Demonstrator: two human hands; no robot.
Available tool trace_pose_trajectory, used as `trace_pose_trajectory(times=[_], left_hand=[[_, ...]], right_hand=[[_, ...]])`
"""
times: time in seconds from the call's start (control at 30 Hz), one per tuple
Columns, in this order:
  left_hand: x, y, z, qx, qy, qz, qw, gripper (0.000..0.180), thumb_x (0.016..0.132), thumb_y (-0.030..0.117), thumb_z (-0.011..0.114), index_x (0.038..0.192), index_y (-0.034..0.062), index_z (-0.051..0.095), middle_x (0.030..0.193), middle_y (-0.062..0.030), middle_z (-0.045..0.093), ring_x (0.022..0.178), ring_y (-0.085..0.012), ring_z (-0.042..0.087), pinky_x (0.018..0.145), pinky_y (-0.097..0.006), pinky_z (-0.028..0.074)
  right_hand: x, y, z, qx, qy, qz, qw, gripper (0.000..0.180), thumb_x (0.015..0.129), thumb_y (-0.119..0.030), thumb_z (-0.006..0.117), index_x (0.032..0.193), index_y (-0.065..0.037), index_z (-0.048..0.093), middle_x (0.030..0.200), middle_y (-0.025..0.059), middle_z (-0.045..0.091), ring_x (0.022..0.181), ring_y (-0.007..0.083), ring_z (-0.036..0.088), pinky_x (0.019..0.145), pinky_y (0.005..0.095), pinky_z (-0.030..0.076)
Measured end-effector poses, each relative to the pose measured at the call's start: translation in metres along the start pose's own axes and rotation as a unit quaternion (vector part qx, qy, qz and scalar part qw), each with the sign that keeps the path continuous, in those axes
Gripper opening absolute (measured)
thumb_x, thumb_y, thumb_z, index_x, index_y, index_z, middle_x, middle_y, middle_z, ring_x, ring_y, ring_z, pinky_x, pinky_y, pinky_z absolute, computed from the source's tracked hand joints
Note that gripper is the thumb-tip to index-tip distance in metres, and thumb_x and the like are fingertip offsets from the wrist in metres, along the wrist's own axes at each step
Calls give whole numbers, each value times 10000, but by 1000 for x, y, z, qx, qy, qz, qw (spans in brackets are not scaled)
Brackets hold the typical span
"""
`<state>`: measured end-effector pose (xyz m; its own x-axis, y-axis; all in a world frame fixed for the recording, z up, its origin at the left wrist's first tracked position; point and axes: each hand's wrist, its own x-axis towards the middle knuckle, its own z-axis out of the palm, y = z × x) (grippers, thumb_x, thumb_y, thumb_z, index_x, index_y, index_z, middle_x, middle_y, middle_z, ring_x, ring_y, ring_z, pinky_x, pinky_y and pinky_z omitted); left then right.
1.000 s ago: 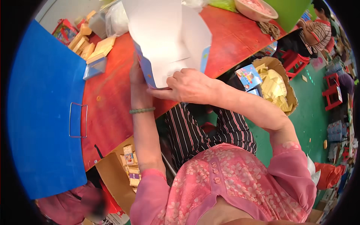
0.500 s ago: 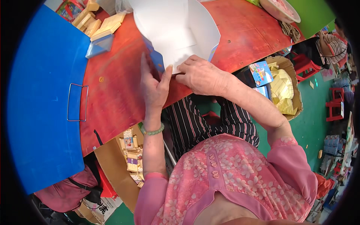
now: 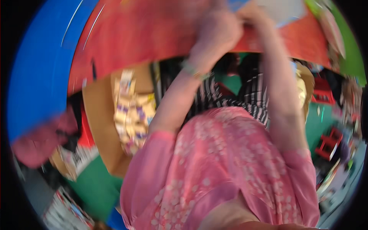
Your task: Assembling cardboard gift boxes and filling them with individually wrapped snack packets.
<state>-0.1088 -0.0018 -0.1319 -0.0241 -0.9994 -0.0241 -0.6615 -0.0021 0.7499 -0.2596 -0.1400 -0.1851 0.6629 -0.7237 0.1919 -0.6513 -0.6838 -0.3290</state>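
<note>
Left-hand grip (image 3: 222, 28): showing as a blur; how far it is closing, and on what, cannot be told. Right-hand grip (image 3: 253, 13): showing blurred just beside, apparently touching a white-and-blue card piece (image 3: 284, 9); closure unreadable. Card piece: showing over the red-painted worktop (image 3: 134, 34), toward its near edge, running out of view; finished and remaining work is not showing. Brown cardboard box (image 3: 99, 119): standing below the worktop's near edge, at left, holding cream-coloured packets (image 3: 132, 113).
</note>
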Motion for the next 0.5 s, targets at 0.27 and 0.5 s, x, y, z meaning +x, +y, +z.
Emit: trace_pose_trajectory(times=[0.27, 0.5], left_hand=[[8, -14, 39, -4, 374, 60, 926, 596, 798, 183, 543, 1230, -205, 406, 1088, -313, 570, 1039, -410, 565, 931, -532, 387], [-134, -9, 15, -123, 488, 122, 855, 372, 829, 122, 665, 1155, -15, 548, 977, -199, 651, 845, -375, 638, 723, -410, 521]], right_hand=[[31, -2, -31, 292, -145, 293, 899, 223, 840, -228, 638, 968, -47, 661, 842, 121, 682, 680, 225, 583, 584, 370, 463], [-4, -90, -59, 249, -172, 339, 891, 282, 859, -178, 636, 1066, 11, 602, 1032, 181, 652, 872, 247, 612, 734, 373, 496]])
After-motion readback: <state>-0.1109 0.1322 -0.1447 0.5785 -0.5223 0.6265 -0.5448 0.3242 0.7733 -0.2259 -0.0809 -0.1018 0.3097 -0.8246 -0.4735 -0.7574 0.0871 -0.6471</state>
